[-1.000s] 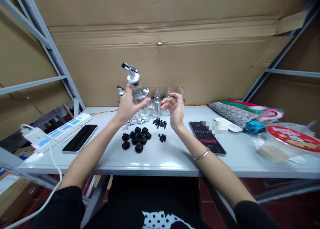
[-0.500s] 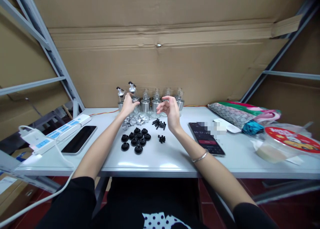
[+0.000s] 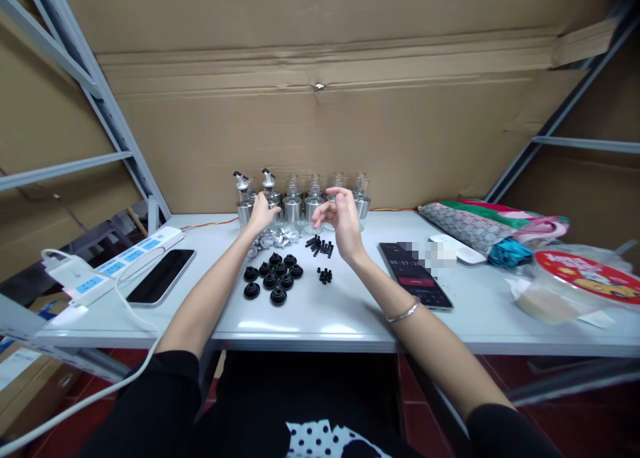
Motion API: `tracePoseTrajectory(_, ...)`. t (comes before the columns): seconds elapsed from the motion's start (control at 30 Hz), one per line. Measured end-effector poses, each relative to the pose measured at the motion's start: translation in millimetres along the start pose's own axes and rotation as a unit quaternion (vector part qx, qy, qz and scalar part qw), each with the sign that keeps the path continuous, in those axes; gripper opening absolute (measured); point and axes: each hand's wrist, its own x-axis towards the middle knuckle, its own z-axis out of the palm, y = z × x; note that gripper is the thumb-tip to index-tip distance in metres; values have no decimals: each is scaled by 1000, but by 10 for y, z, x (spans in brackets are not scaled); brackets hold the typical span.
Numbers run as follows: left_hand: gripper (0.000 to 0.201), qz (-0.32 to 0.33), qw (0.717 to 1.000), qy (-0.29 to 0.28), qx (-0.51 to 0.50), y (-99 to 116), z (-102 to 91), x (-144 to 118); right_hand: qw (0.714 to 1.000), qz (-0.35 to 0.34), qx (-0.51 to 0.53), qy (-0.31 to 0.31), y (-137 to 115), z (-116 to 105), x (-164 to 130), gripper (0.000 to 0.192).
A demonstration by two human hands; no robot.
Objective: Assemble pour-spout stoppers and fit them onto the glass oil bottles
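Note:
My left hand (image 3: pixel 261 214) is at the back of the table, curled around a glass-and-steel bottle (image 3: pixel 273 198) topped with a silver-and-black pourer spout. Part of that bottle is hidden by the hand. Beside it on the left stands another bottle with a spout (image 3: pixel 243 205). Several bottles without spouts (image 3: pixel 293 206) continue the row to the right. My right hand (image 3: pixel 343 221) hovers in front of them, fingers loosely bent and apart, holding nothing. Closer lie silver pieces (image 3: pixel 277 237), black ribbed stoppers (image 3: pixel 271 281), short black tubes (image 3: pixel 320 246) and tiny black caps (image 3: pixel 325 275).
On the left are a white power strip (image 3: pixel 127 255) with a cable and a dark phone (image 3: pixel 161 278). To the right lie a phone showing a timer (image 3: pixel 415 278), a white device (image 3: pixel 463 250), a patterned cloth bag (image 3: pixel 465 228) and a red-lidded tub (image 3: pixel 583 278). Cardboard (image 3: pixel 320 131) backs the table.
The bottle under my left hand has shifted slightly right, with the hand alongside it. My right hand has barely moved. The whole view has shifted a little.

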Motion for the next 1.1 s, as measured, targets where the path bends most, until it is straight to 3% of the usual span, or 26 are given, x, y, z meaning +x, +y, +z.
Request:
tracePoseTrajectory(0.23, 79, 92, 995, 49, -6, 23, -127, -54, 1000, -12, -13, 11, 22, -14, 20, 34)
tracePoseTrajectory(0.4, 57, 184, 980, 62, 45, 166, -344, -357, 998, -35, -52, -3, 54, -35, 3, 29)
tracePoseTrajectory(0.5, 36, 223, 970, 32, 97, 144, -440, -584, 981, -75, -171, -46, 74, -81, -22, 24)
tracePoseTrajectory(0.6, 27, 229, 961, -45, 148, 58, -469, -732, 915, -122, -354, -150, 110, -115, -56, 17)
tracePoseTrajectory(0.7, 26, 214, 951, -111, 195, -9, -440, -779, 862, -119, -435, -231, 162, -121, -78, 16)
tracePoseTrajectory(0.8, 27, 201, 943, -131, 232, -33, -385, -784, 850, -107, -456, -243, 206, -132, -72, 17)
tracePoseTrajectory(1.1, 26, 212, 933, -149, 248, -56, -313, -806, 846, -109, -470, -225, 224, -171, -33, 17)
